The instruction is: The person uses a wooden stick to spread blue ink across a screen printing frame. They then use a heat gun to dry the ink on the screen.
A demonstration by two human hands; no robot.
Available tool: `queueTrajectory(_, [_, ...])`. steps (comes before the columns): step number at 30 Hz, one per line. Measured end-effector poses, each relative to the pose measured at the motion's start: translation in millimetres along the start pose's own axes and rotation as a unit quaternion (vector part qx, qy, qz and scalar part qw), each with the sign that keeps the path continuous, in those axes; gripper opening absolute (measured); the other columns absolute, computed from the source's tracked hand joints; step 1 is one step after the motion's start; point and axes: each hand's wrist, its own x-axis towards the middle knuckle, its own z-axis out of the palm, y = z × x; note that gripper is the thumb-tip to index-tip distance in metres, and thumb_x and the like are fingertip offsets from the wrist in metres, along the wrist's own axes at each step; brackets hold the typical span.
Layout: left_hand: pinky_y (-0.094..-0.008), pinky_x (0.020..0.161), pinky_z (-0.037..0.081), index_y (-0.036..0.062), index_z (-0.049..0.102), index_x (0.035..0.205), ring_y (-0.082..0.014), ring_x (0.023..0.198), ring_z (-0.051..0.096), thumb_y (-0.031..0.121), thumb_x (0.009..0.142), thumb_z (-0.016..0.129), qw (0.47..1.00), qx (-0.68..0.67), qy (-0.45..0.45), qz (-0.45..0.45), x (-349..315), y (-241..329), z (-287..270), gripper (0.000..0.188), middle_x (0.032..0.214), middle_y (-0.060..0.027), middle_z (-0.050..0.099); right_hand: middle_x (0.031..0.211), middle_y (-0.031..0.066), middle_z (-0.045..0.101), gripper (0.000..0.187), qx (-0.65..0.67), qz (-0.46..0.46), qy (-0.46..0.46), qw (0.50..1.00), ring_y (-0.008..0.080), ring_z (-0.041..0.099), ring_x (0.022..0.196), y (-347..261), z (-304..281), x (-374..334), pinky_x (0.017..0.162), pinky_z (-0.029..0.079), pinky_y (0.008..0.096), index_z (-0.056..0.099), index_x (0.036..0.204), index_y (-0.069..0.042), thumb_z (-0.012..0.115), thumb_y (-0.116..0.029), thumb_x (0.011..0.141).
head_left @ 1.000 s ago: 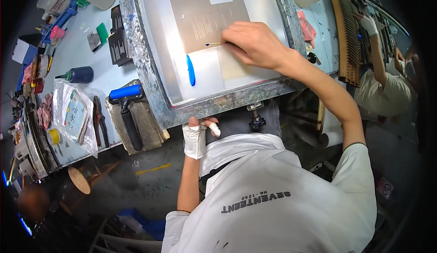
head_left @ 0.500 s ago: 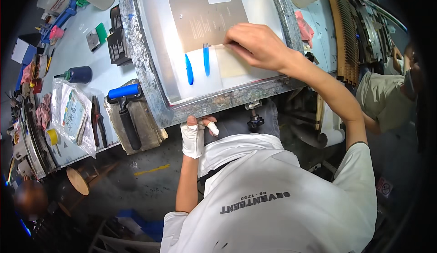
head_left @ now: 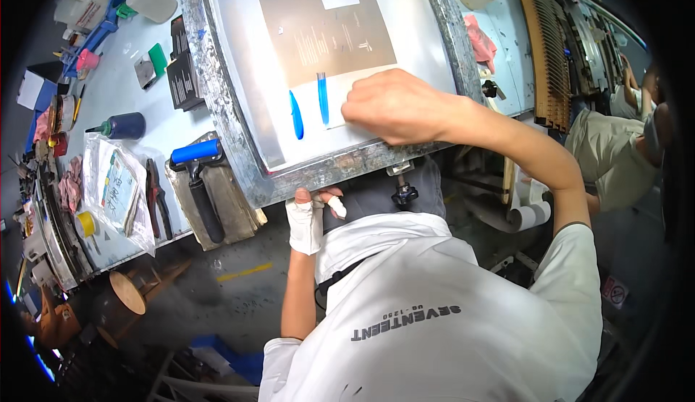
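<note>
A screen-printing frame, grey and ink-stained, surrounds a pale mesh with a brownish-grey printed area. Two bright blue ink strokes lie on the mesh's near part. My bare right hand is closed low over the mesh, just right of the strokes. Its fingertips are turned under, hiding whatever they hold. At the frame's near edge rests my left hand, in a white glove with bare fingertips. Its thumb touches the edge, and its visible fingers are apart with nothing seen between them.
Left of the frame, a blue roller lies on a worn block, beside pliers and a plastic bag. A dark bottle and black boxes are farther off. A pink cloth and wooden rack stand right.
My right hand has come down toward the frame's near edge and slightly left, curling closed and covering the pale patch beneath it. My left hand has stayed at the frame edge.
</note>
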Motion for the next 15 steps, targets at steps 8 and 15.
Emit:
queueTrajectory(8, [-0.0316, 0.052, 0.048, -0.0094, 0.063, 0.084, -0.0226, 0.052, 0.06, 0.069, 0.086, 0.048, 0.999, 0.005, -0.049, 0.003, 3, 0, -6, 0.079, 0.061, -0.0138, 0.063, 0.076, 0.0114, 0.058, 0.01, -0.019, 0.063, 0.122, 0.99, 0.0314, 0.06, 0.075, 30, 2, 0, 0.063, 0.048, 0.0417, 0.056, 0.086, -0.005, 0.062, -0.009, 0.08])
queueTrajectory(15, [-0.0321, 0.051, 0.047, -0.0091, 0.063, 0.085, -0.0226, 0.053, 0.059, 0.067, 0.086, 0.049, 1.0, -0.002, -0.015, 0.006, 2, -2, -5, 0.078, 0.062, -0.014, 0.063, 0.076, 0.0115, 0.057, 0.01, 0.04, 0.018, -0.018, 0.999, 0.0325, 0.059, 0.075, 2, 2, 1, 0.065, 0.048, 0.0415, 0.056, 0.084, -0.004, 0.063, -0.005, 0.076])
